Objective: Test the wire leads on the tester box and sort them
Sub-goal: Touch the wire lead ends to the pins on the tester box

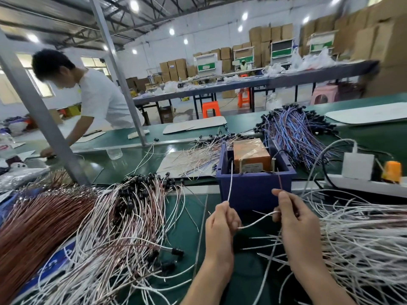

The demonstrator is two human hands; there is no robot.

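The tester box (253,188) is a blue open-topped case with an orange block (251,154) inside, standing just beyond my hands. My left hand (221,225) pinches a white wire lead (230,183) whose tip reaches up to a metal post at the box's left. My right hand (295,219) pinches a reddish lead (280,181) that points up at the right post. A white stretch of wire (257,221) sags between my two hands.
A heap of white and reddish leads with black ends (123,219) lies left, copper-brown wires (39,223) farther left, loose white leads (363,236) right, blue-purple leads (295,130) behind. A white power strip (365,183) sits right. A person in white works at far left.
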